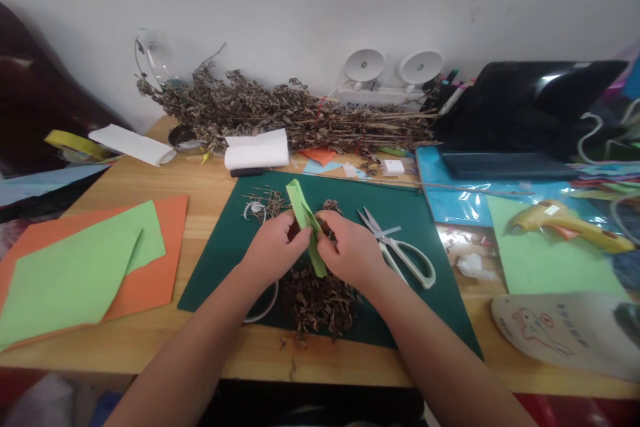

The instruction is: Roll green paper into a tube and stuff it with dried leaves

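A narrow folded strip of light green paper (313, 250) is held between my two hands above a dark green cutting mat (220, 267). My left hand (277, 245) pinches its left side, and my right hand (347, 245) grips the right side. Below them lies a pile of crumbled dry brown leaves (320, 303). White-handled scissors (420, 263) rest with blades parted just right of my right hand. Thin dry stems (273, 200) and a white ring-shaped item (256, 210) are beyond my left hand.
Dried plant bundles (280, 107) line the wall. Green sheets (70, 273) overlap orange paper (175, 233) at left. At right are a yellow glue gun (565, 223), a black stand (540, 107) and a pale drawn-on object (560, 333). White rolls (257, 150) lie behind the mat.
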The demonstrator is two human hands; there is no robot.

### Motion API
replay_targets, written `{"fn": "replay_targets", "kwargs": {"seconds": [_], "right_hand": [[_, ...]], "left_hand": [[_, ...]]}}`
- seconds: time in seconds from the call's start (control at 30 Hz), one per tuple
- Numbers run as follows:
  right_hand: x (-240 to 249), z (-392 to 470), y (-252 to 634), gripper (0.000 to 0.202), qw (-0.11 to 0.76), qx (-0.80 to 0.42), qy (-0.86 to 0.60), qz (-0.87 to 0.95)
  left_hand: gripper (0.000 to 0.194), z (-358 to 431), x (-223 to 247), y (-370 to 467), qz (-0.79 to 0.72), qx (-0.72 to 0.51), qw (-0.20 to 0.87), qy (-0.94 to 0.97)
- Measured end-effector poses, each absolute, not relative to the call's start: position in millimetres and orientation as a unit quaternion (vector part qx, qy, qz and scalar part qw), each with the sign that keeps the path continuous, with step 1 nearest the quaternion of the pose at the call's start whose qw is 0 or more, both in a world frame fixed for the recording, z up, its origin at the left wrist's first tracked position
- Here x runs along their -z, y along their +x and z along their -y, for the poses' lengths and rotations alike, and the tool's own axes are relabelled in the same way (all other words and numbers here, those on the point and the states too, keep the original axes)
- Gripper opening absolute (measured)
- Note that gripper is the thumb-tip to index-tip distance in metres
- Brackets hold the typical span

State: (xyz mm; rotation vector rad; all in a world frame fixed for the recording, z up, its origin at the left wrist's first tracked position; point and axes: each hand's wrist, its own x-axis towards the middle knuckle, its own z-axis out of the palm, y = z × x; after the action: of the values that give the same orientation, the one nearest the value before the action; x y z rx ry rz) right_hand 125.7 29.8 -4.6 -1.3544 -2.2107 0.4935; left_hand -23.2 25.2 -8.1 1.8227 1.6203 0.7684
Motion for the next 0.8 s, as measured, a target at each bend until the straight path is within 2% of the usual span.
{"fn": "replay_targets", "kwargs": {"seconds": [0.2,0.37,0.5,0.67,0.8], "right_hand": [[-5.6,-29.2,129.4,0.009,0.216,-0.227,-0.471,0.824],[-6.0,-34.4,131.0,0.029,0.216,-0.259,-0.463,0.82],[-1.0,-35.4,128.9,0.03,0.22,-0.26,-0.484,0.806],[0.3,-36.4,130.3,0.029,0.234,-0.267,-0.495,0.793],[-0.4,-38.4,135.0,0.03,0.243,-0.285,-0.496,0.783]], "left_hand": [[0.016,-19.2,4.0,-18.5,-0.624,-0.235,0.258,0.699],[0.02,-15.7,-0.1,-14.5,-0.636,-0.214,0.239,0.702],[0.023,-13.8,-1.9,-11.5,-0.638,-0.197,0.216,0.713],[0.022,-19.6,0.7,-18.9,-0.617,-0.241,0.294,0.689],[0.025,-27.3,2.0,-28.2,-0.577,-0.324,0.412,0.626]]}}
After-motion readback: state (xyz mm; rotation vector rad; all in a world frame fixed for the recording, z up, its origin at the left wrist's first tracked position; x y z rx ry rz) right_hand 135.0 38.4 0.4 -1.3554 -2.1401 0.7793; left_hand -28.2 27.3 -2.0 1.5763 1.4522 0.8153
